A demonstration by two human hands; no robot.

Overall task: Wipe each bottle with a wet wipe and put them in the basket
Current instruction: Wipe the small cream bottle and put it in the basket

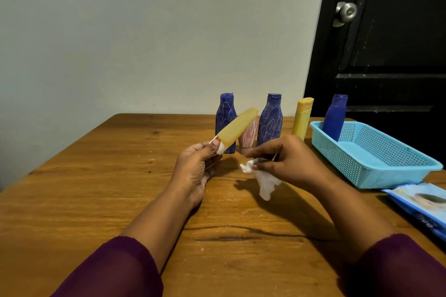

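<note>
Clerk: Gripped, item one: left hand (193,166), fingers curled round the white-tipped lower end of a yellow bottle (235,128), which is held off the table and slants up to the right.

Checker: Item two?

Clerk: Right hand (287,161), pinching a crumpled wet wipe (263,181). The wipe hangs just beside the bottle's lower end and appears not to touch it.

Checker: Stock on the far side?

Clerk: Standing at the back of the table (96,176): scribbled blue bottle (225,113); pink bottle (248,137), partly hidden; second scribbled blue bottle (271,120); upright yellow bottle (301,118). Next, the basket (376,171), with one plain blue bottle (334,118) leaning in its far corner. Wipe pack (420,202) at the far right.

Checker: Handling note for the wiping?

Clerk: My judgement: open the wipe out before wrapping it round the body. Stroke along the full length, and turn the bottle in the left fingers so no side is missed. The gripped end stays unwiped, so regrip higher to cover it.
</note>
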